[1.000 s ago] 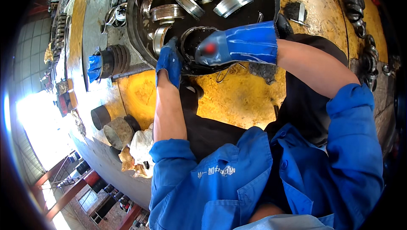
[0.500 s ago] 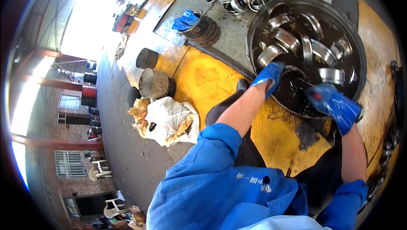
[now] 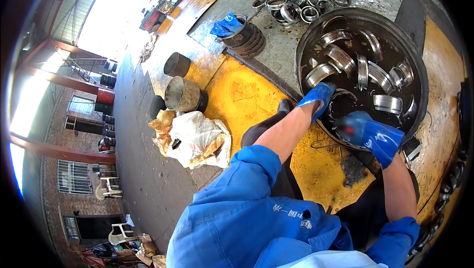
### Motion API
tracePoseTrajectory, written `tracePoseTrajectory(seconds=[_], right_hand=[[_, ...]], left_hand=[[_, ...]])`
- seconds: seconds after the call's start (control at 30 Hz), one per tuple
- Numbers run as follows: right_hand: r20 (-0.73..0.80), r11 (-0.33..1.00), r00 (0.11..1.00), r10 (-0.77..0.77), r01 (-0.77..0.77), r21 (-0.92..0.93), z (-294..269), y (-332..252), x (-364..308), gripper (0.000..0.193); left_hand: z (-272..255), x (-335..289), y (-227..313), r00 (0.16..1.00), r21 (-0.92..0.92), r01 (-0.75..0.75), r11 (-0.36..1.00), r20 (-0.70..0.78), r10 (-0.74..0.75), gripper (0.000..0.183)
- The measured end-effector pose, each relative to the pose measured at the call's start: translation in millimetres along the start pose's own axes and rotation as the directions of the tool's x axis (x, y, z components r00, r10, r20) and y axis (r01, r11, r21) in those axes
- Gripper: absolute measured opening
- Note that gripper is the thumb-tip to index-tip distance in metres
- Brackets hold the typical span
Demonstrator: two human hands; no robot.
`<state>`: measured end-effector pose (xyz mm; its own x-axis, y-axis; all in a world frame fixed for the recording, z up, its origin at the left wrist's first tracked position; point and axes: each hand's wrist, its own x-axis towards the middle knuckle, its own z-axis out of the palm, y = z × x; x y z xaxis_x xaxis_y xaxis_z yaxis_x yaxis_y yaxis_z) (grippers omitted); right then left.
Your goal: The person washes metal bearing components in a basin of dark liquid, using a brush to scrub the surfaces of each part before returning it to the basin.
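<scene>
Both my hands wear blue rubber gloves over a round dark tub (image 3: pixel 423 78) of murky dark liquid. My left hand (image 3: pixel 320 100) is closed on the edge of a metal ring (image 3: pixel 344 93), which sits partly in the liquid near the tub's close left side. To its right, my right hand (image 3: pixel 356 128) is curled low over the near rim, blurred by motion. A red patch shows at its fingers; what it holds, if anything, I cannot make out. Several more shiny metal rings (image 3: pixel 340 59) stand or lean in the liquid beyond my hands.
A pile of metal rings (image 3: pixel 290 11) lies behind the tub. Left of it stands a stack of dark rings (image 3: pixel 247 43) topped by a blue glove (image 3: pixel 227 25). Further left are an open metal bucket (image 3: pixel 181 94) and a white sack (image 3: pixel 197 137). A chain (image 3: pixel 447 184) runs along the right.
My right hand has moved left and nearer to me, toward the ring by my left hand. The left hand stays at the ring. The whole view has shifted slightly.
</scene>
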<state>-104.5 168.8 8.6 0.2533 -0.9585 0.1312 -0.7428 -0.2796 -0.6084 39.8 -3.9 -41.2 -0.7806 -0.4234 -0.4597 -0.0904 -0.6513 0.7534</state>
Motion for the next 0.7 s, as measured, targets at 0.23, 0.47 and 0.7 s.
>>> tracePoseTrajectory(seconds=[0.23,0.47,0.7], right_hand=[[-0.15,0.982,0.985,0.083,-0.055,0.183,0.4,6.5,13.7,0.02],[-0.359,0.969,0.923,0.136,-0.049,0.241,-5.5,13.1,11.3,0.021],[-0.342,0.905,0.858,0.382,-0.272,0.328,-3.3,48.3,-4.1,0.018]], left_hand=[[3.9,-22.2,17.2,0.969,-0.559,0.157,0.814,-0.073,-0.237,0.038],[-10.7,-8.0,3.1,0.982,-0.428,0.161,0.89,-0.022,-0.188,0.049],[-22.7,-11.2,-2.9,0.989,0.178,0.129,0.976,-0.101,-0.112,0.043]])
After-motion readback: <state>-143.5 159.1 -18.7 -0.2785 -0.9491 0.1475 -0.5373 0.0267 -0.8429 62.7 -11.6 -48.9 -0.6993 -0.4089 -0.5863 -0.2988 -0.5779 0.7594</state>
